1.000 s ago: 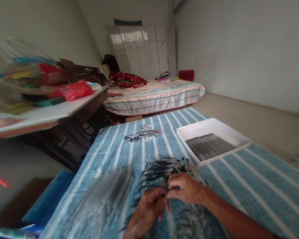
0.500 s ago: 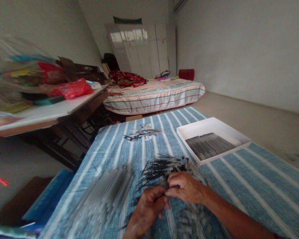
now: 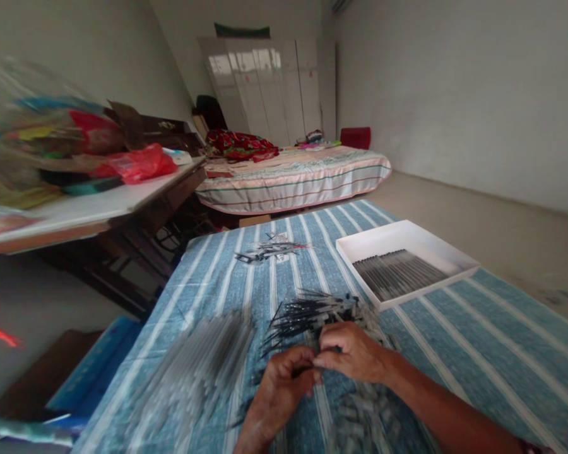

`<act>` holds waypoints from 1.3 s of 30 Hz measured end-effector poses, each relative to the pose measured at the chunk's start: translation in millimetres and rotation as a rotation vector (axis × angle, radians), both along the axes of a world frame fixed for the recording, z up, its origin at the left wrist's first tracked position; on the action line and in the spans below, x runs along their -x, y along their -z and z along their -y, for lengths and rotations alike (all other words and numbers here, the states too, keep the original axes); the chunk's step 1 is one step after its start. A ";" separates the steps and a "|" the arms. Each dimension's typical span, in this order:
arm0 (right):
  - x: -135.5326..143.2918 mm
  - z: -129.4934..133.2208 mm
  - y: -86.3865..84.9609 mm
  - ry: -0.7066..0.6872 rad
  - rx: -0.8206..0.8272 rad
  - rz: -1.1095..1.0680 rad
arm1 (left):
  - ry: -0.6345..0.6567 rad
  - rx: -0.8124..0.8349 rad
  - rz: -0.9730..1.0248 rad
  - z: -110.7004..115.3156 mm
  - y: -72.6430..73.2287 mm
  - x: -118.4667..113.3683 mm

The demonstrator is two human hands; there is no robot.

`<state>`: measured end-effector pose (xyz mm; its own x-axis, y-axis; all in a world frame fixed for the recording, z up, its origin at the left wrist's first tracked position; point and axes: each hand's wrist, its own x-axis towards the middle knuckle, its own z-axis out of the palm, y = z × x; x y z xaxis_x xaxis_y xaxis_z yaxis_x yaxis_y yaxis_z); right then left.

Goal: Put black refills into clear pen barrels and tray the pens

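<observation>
My left hand [image 3: 286,388] and my right hand [image 3: 353,354] meet over the striped cloth, fingertips pinched together. Whatever they hold between them is too small and hidden to make out. Just beyond my fingers lies a heap of thin black-tipped sticks [image 3: 298,315] that look like pen refills. Left of my left hand is a blurred pile of grey translucent tubes [image 3: 199,359], like pen barrels. Small grey pieces [image 3: 366,416] lie loose below my right wrist.
A white open box [image 3: 392,236] at the right holds a row of dark pens [image 3: 400,274]. Farther back on the cloth-covered table [image 3: 208,271] lie scattered thin black pieces [image 3: 269,252]. A side table [image 3: 123,205] with bags stands left; a bed [image 3: 293,183] stands beyond.
The view has tipped very slightly. Both hands stay together in nearly the same place, with only small finger movement.
</observation>
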<state>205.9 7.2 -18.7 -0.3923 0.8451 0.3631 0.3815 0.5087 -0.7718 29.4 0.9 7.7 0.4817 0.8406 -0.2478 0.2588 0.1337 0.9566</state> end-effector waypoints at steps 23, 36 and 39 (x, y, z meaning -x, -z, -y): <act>-20.8 -8.2 -18.2 0.277 0.063 0.103 | -0.091 -0.129 -0.074 2.5 -1.1 -4.3; -176.6 -90.8 -28.3 0.760 0.514 0.724 | -0.009 -0.196 -0.182 2.6 5.4 -6.4; -178.9 -94.0 -17.7 0.727 0.601 0.693 | -0.001 -0.180 -0.166 2.5 7.6 -5.9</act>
<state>384.8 101.2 -1.0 0.2966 0.9150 -0.2734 0.8662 -0.3783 -0.3264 35.3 -1.6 0.0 0.4460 0.8789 -0.1691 0.4140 -0.0351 0.9096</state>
